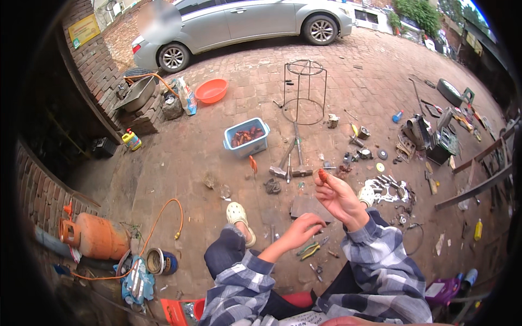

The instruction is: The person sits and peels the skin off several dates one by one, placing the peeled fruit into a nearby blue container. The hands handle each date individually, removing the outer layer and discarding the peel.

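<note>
My right hand [338, 200] is raised in front of me, pinching a small reddish-orange piece [323, 175] between thumb and fingertips; its kind is too small to tell. Lower and to the left, my left hand [300, 229] hovers palm down with loosely bent fingers and nothing seen in it. Partly behind that hand, a dark flat metal block [309, 207] lies on the ground. Pliers with yellow-green handles [311, 251] lie just below my left hand. Farther off, a blue plastic bin [262, 145] holds many reddish-brown pieces.
Hammers [302, 170] lie past the block, with a wire stand [325, 89] behind them. Metal parts and a gasket [399, 191] are scattered right. An orange gas cylinder [102, 236] with a hose lies left. A red basin [211, 91] and silver car [247, 24] stand farther away.
</note>
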A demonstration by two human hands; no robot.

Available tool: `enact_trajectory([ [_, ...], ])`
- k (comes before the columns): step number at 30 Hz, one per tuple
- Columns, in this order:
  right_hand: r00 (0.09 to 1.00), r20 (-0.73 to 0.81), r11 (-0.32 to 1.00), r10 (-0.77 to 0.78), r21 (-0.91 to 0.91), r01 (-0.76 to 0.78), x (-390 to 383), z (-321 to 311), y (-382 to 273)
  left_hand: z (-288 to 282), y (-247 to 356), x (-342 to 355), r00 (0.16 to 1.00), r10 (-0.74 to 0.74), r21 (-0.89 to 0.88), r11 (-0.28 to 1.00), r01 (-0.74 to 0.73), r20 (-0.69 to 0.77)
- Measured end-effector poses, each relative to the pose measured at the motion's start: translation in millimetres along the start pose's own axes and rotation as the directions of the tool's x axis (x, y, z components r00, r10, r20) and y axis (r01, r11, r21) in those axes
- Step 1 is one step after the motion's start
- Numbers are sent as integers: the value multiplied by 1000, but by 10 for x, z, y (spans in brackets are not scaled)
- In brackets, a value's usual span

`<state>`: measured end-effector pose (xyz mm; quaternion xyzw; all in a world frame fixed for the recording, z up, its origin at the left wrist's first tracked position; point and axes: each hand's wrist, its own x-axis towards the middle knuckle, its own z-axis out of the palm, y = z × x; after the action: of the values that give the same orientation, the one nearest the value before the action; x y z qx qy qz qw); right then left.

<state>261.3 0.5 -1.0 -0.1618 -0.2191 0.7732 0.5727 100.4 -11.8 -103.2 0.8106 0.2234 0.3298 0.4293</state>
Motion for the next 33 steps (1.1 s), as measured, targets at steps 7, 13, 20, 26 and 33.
enact_trajectory([
  [7,998,9,995,-63,73,62,14,8,-125,-103,-265,-94,971,-232,135,966,222,61],
  [13,985,-18,978,-170,117,171,-83,96,-312,-167,-258,-35,886,-406,-499,733,462,225],
  [20,957,75,889,-282,394,231,-313,360,-662,-288,42,69,887,-412,-762,501,411,207],
  [26,953,90,908,-289,340,243,-446,491,-649,-278,41,105,885,-449,-684,606,406,128],
  [33,948,93,908,-303,330,258,-431,485,-625,-265,16,97,925,-353,-651,737,181,-142],
])
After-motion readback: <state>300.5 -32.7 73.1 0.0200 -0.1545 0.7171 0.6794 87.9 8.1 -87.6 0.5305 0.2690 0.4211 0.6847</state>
